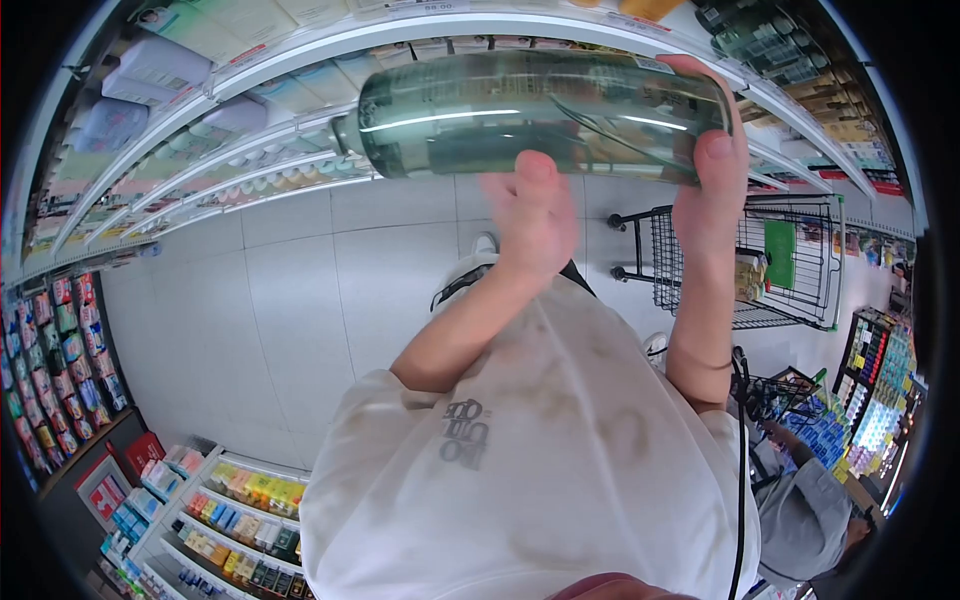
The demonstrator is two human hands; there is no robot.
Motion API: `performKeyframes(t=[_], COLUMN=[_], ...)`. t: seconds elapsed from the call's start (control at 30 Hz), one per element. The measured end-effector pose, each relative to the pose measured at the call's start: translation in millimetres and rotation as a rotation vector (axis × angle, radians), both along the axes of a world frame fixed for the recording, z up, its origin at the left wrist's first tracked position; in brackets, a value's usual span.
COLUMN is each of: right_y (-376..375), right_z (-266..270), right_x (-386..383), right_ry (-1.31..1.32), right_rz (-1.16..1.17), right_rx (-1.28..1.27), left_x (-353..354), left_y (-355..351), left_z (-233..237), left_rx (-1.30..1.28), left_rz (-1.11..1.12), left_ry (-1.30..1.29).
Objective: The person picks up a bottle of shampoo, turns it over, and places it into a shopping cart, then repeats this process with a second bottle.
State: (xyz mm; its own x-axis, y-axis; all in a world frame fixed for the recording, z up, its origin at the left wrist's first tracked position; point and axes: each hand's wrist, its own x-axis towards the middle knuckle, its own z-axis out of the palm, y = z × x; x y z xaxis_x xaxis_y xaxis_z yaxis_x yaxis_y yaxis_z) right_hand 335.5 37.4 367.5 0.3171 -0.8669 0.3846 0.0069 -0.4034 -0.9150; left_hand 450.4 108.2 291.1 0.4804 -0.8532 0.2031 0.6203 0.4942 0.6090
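A large translucent green bottle (470, 115) lies sideways in front of the shelves, with its narrow neck to the left. A thin curved tube shows through its wall near the base. My right hand (712, 175) grips the base end, thumb on the near side and fingers partly hidden behind. From below, my left hand (535, 215) holds the middle of the bottle, its thumb against the near side; its other fingers are blurred and partly hidden. Small print on the bottle is unreadable.
Shelves (300, 50) of bottles run along the front, with lilac bottles (165, 68) at left. A wire shopping cart (690, 260) holding some packages stands at right. Another person in grey (805, 515) is behind at lower right. More stocked shelves (235, 515) stand at lower left.
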Motion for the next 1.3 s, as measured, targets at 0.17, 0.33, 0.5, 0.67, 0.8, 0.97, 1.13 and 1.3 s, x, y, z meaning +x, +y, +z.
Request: performKeyframes(t=[0.17,0.33,0.5,0.67,0.8,0.97,1.13,1.3], right_y=[22.8,44.4,47.7,46.9,49.5,53.1,51.5,45.6], right_z=[-21.2,-34.3,-50.1,-66.2,-77.6,-82.3,-84.1,-60.1], right_x=[4.9,21.9,29.4,34.0,35.5,33.4,25.5,3.2], right_ry=[0.085,-0.069,-0.086,-0.019,-0.006,-0.037,0.094,0.356], right_rz=[0.045,0.262,0.351,0.376,0.392,0.366,0.365,0.371], right_rx=[0.051,0.374,0.381,0.437,0.468,0.436,0.361,0.321], left_x=[26.1,59.6,82.6,100.4,94.6,86.5,80.1,71.8], left_y=[-19.5,-25.9,-25.6,-28.3,-20.6,-22.9,-23.4,-25.4], left_z=[16.2,18.3,23.8,27.0,50.1,54.0,57.3,53.1], left_rx=[-0.048,-0.047,-0.035,-0.101,-0.018,0.01,0.01,-0.013], left_rz=[0.134,0.097,0.056,-0.007,-0.04,-0.054,-0.077,-0.119], left_ry=[-0.055,-0.141,-0.332,-0.484,-0.598,-0.669,-0.794,-0.841])
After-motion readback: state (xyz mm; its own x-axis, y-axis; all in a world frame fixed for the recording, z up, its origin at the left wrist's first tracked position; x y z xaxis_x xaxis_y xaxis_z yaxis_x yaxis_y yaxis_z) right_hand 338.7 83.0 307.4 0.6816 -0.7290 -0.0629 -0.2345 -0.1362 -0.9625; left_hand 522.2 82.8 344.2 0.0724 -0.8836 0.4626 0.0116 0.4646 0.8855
